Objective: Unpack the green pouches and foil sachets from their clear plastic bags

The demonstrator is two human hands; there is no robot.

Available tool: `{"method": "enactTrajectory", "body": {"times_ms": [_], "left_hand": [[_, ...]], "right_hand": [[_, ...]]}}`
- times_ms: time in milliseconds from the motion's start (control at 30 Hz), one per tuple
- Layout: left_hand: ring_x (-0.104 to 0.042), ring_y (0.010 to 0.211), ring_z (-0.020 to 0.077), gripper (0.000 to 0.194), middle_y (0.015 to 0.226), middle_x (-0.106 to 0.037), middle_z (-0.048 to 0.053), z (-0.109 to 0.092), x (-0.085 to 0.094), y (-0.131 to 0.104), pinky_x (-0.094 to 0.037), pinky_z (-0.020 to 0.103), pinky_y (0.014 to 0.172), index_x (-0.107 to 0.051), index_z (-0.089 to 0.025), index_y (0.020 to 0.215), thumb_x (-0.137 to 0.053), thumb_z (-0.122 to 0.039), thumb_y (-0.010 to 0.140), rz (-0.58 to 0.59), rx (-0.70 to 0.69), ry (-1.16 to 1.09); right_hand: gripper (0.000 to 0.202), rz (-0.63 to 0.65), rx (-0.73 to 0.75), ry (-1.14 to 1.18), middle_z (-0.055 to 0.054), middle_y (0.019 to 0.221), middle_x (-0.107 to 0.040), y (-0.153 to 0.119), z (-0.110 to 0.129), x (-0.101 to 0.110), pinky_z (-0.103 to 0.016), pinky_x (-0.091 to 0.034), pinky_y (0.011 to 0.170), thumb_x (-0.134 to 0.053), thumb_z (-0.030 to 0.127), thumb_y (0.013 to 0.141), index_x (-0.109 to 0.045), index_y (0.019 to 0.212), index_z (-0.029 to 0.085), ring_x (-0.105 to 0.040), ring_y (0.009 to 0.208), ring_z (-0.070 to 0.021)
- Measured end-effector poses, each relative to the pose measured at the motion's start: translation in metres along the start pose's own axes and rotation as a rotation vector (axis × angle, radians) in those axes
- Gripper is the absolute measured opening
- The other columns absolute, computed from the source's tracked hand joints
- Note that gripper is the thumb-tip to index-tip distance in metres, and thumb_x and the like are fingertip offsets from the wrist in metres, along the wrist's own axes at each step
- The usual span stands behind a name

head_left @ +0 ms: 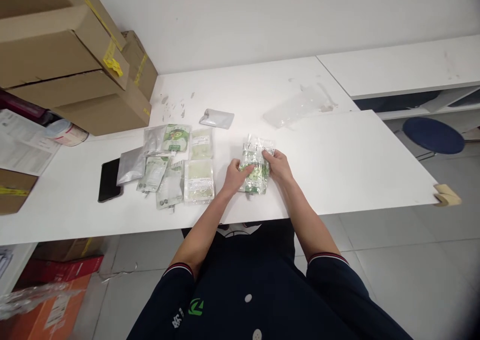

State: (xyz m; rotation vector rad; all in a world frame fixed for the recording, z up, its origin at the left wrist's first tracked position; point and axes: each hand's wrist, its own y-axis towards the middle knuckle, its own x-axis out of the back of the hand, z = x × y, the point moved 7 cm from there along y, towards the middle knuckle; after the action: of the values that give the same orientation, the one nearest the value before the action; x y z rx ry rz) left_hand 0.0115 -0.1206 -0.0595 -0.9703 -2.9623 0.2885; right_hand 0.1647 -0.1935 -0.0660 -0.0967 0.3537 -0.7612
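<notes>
Your left hand (235,176) and right hand (276,164) pinched clear packet (255,172) near table (337,170) front edge; grip both sides evenly

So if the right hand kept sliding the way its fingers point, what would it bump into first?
Probably the clear crinkly plastic packet with green print that the right hand already touches; past it, the left hand.

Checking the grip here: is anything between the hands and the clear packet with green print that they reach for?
Nothing visible. The left hand and right hand both already grip the clear packet directly; the other sachets lie apart, to its left.
</notes>
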Motion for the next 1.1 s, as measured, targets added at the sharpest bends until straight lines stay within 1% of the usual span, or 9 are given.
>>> {"method": "enactTrajectory", "body": {"times_ms": [133,233,333,533,633,767,900,1033,1100], "left_hand": [[-0.057,0.063,0.01,0.05,0.075,-0.066,-0.003,-0.026,0.015,0.01,-0.047,0.025,0.067,-0.05,-0.024,0.136,-0.061,-0.039,0.089,0.0,-0.169,0.122],[-0.062,0.077,0.0124,0.027,0.086,-0.072,0.002,-0.035,0.017,0.02,-0.049,0.027,0.076,-0.071,-0.022,0.111,-0.055,-0.025,0.089,0.035,-0.241,0.208],[-0.065,0.092,0.0164,0.025,0.096,-0.074,0.004,-0.028,0.022,0.029,-0.051,0.028,0.082,-0.077,-0.018,0.096,-0.054,-0.021,0.086,-0.031,-0.191,0.215],[-0.064,0.096,0.0165,0.037,0.116,-0.072,0.006,-0.024,0.021,0.029,-0.051,0.028,0.086,-0.071,-0.018,0.118,-0.063,-0.024,0.082,0.055,-0.125,0.189],[-0.063,0.081,0.0157,0.051,0.099,-0.073,0.005,-0.031,0.021,0.026,-0.051,0.029,0.077,-0.066,-0.019,0.127,-0.071,-0.024,0.077,0.115,-0.114,0.281],[-0.06,0.072,0.016,0.053,0.083,-0.069,0.001,-0.042,0.021,0.023,-0.049,0.03,0.074,-0.062,-0.02,0.132,-0.068,-0.023,0.08,0.124,-0.073,0.536],[-0.062,0.09,0.0196,0.038,0.099,-0.069,0.005,-0.053,0.017,0.02,-0.048,0.031,0.086,-0.066,-0.021,0.121,-0.062,-0.025,0.084,0.143,-0.091,0.81],[-0.057,0.107,0.0223,0.02,0.115,-0.059,0.009,-0.06,0.021,0.015,-0.046,0.033,0.091,-0.066,-0.02,0.101,-0.058,-0.031,0.086,0.128,-0.165,0.959],[-0.056,0.109,0.0211,0.015,0.115,-0.059,0.007,-0.063,0.025,0.014,-0.045,0.031,0.089,-0.063,-0.02,0.095,-0.058,-0.03,0.086,0.132,-0.199,0.935]], "right_hand": [[0.047,0.082,0.007,-0.106,-0.003,0.082,-0.068,-0.004,-0.006,-0.012,-0.034,-0.052,0.068,-0.076,0.055,0.065,-0.06,0.091,0.018,-0.063,0.072,-0.0186],[0.055,0.068,0.076,-0.269,-0.004,0.086,-0.068,-0.009,-0.001,-0.013,-0.034,-0.052,0.068,-0.063,0.057,0.078,-0.056,0.116,0.018,-0.063,0.074,-0.0186],[0.064,0.037,0.21,-0.473,-0.001,0.08,-0.063,-0.011,0.013,-0.011,-0.033,-0.049,0.065,-0.053,0.052,0.087,-0.041,0.143,0.023,-0.057,0.068,-0.0172],[0.048,0.274,0.196,-0.52,-0.001,0.085,-0.064,-0.01,0.022,-0.015,-0.034,-0.048,0.07,-0.066,0.046,0.078,-0.067,0.12,0.022,-0.052,0.069,-0.015],[0.06,0.318,0.091,-0.498,0.0,0.081,-0.064,-0.008,0.025,-0.014,-0.035,-0.049,0.071,-0.073,0.04,0.071,-0.065,0.127,0.018,-0.05,0.066,-0.0134],[0.054,0.336,0.105,-0.653,-0.004,0.089,-0.068,-0.005,0.037,-0.02,-0.036,-0.049,0.075,-0.072,0.035,0.073,-0.068,0.124,0.016,-0.054,0.072,-0.0151],[0.03,0.362,0.13,-0.868,-0.006,0.088,-0.068,-0.003,0.04,-0.029,-0.038,-0.049,0.078,-0.065,0.029,0.078,-0.074,0.103,0.016,-0.059,0.079,-0.0196],[0.016,0.317,0.351,-0.966,-0.013,0.117,-0.061,-0.008,0.051,-0.034,-0.044,-0.046,0.093,-0.065,0.03,0.078,-0.071,0.086,0.018,-0.054,0.113,-0.0286],[0.018,0.361,0.395,-0.906,-0.011,0.12,-0.061,-0.011,0.049,-0.037,-0.043,-0.045,0.093,-0.064,0.036,0.08,-0.067,0.087,0.02,-0.053,0.115,-0.0275]]}}
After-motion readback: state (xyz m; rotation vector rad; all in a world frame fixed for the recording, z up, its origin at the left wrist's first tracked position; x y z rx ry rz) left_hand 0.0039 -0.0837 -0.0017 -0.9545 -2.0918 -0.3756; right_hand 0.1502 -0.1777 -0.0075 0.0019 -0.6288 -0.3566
